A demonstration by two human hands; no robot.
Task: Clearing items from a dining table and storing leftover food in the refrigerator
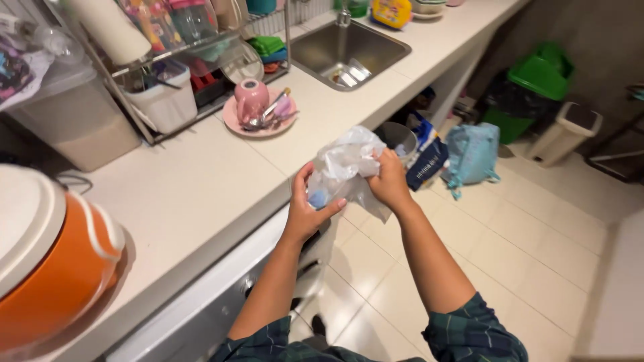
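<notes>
Holding one crumpled plastic bag [349,167] | left hand [307,208] | right hand [389,179]

A plate [236,121] sits on the counter [194,181] left of the sink [315,50], before the dish rack [201,74].

both arms reach forward, bare from the elbows, with dark plaid sleeves pushed up. the left hand [307,209] is cupped palm inward, fingers curled, thumb up. the right hand [389,179] is closed in a fist, knuckles up, close to the left, wrist slightly bent.
</notes>
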